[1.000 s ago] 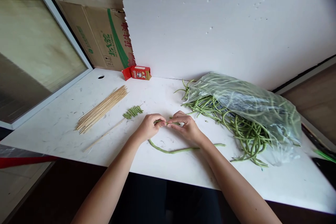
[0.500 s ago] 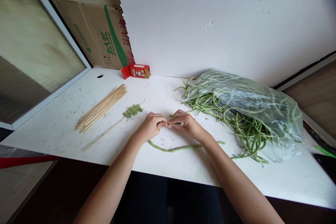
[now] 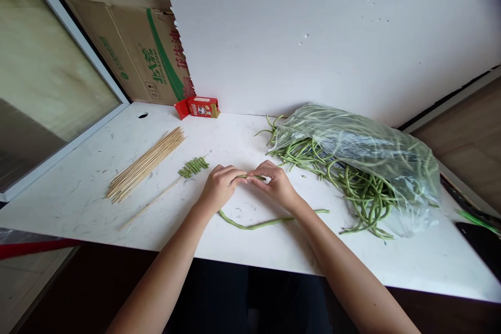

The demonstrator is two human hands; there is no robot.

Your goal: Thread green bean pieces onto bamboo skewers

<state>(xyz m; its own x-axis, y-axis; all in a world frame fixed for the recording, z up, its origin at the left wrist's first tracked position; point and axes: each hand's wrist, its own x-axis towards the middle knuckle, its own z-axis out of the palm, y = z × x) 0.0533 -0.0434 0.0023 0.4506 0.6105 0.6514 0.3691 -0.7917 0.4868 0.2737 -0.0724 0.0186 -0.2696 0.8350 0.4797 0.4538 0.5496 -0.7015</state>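
Observation:
My left hand (image 3: 219, 188) and my right hand (image 3: 276, 183) meet at the middle of the white table (image 3: 78, 188), fingers pinched together on one long green bean (image 3: 258, 224). The bean's folded end sits between my fingertips, and the rest trails in a curve toward me under my right wrist. To the left lies a skewer with folded bean on it (image 3: 193, 166), its stick pointing toward the table's front edge. Further left is a bundle of bamboo skewers (image 3: 145, 164).
A clear plastic bag (image 3: 364, 151) of long beans spills a heap of beans (image 3: 332, 172) to my right. A small red carton (image 3: 199, 107) and a cardboard box (image 3: 144, 57) stand at the back left against the wall. A window frame runs along the left.
My hands stay together on the bean and have shifted only slightly. The view has drifted a little, so everything sits a bit further left.

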